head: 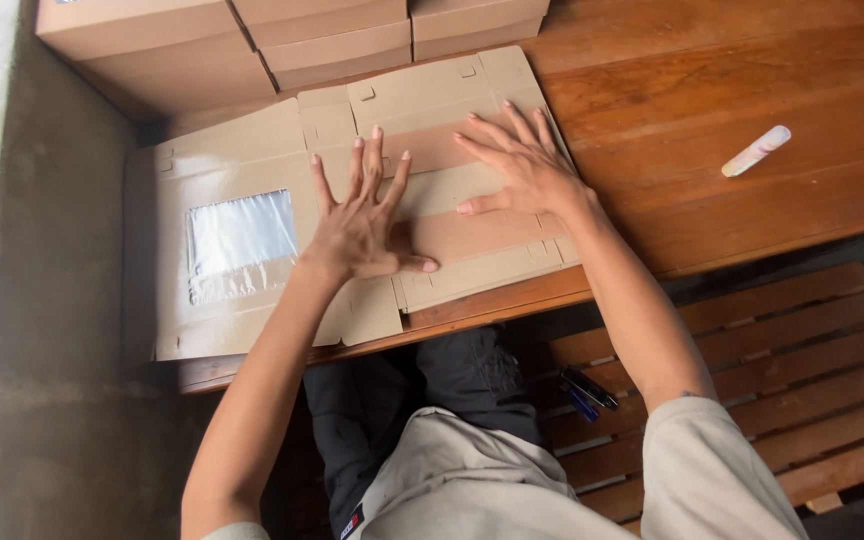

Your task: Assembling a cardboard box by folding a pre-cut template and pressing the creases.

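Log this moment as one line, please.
left hand: flat, fingers spread on flat cardboard box blank | right hand: flat on same blank | clear window: left part | table: wooden

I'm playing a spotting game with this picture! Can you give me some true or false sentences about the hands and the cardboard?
1. Both hands lie flat on the cardboard. True: the left hand and the right hand press open-palmed on the flat cardboard box sheet.
2. The sheet has a round hole in it. False: it has a rectangular clear window.
3. Finished boxes are stacked at the far edge of the table. True: the closed boxes stand there.
4. The right hand holds the small stick-shaped tube. False: the tube lies alone on the wooden table, apart from both hands.
5. Pens lie on the slatted bench. True: the pens rest there.
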